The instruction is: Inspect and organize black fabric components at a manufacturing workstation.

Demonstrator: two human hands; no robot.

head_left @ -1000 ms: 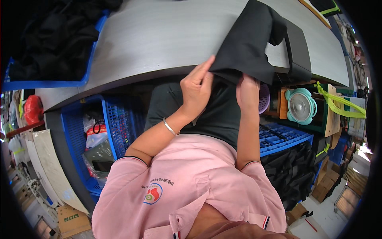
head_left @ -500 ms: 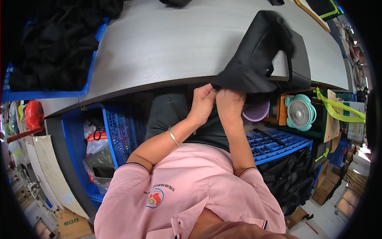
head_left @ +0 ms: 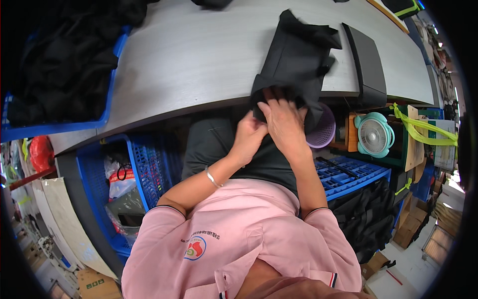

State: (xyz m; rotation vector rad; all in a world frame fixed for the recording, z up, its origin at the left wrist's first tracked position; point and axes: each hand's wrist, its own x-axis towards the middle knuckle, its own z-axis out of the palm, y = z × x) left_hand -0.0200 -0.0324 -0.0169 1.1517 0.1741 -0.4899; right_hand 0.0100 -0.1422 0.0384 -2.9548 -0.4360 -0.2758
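Observation:
A black fabric piece (head_left: pixel 291 57), shaped like a bag or sleeve with an open end towards me, lies over the table's near edge. At the lower left of that opening, my left hand (head_left: pixel 248 137) is closed, with its fingertips on the fabric's rim. My right hand (head_left: pixel 285 122) reaches palm down into the opening, fingers stretched out and their tips in shadow inside. What the inside of the piece holds, if anything, is hidden.
Right of the fabric a dark grey panel (head_left: pixel 366 60) stands at the edge of the grey table (head_left: pixel 189 55). A blue crate (head_left: pixel 107 112) of black fabric is at left. Below are a blue basket (head_left: pixel 137 164), a purple basket (head_left: pixel 323 127) and a teal fan (head_left: pixel 374 134).
The black fabric has swung left and lies flatter on the table, its open end now facing me. My right hand has gone from gripping its edge to stretching fingers into the opening.

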